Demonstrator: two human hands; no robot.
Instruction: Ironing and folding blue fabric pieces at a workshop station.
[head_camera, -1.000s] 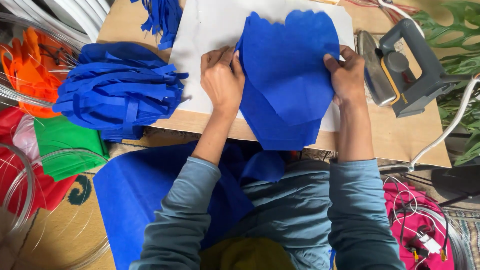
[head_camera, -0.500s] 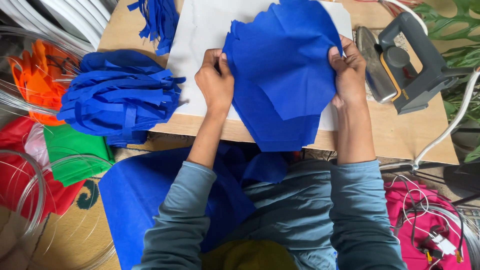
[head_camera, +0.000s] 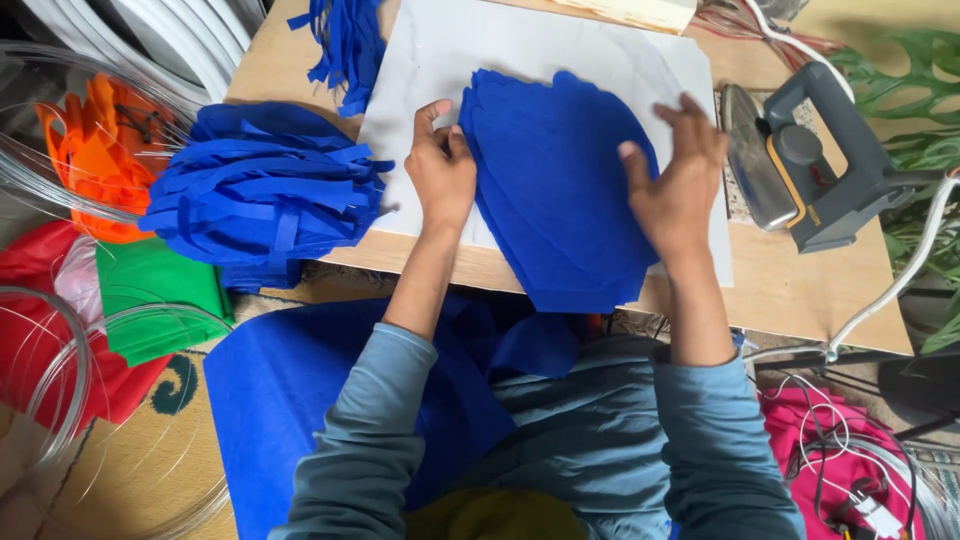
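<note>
On the white sheet (head_camera: 560, 50), blue fabric stack (head_camera: 560, 190) now flat, no longer lifted. Left hand (head_camera: 440, 175) pinching its left edge; right hand (head_camera: 675, 185) spread loose on top. Lower edge overhanging the board (head_camera: 820, 300). Iron (head_camera: 800, 160) near right; blue strips (head_camera: 265, 190) left.

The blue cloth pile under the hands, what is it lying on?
The blue cloth pile lies on a white sheet spread over a wooden board. The left hand and right hand rest on it. What lies directly beneath the pile is covered.
</note>
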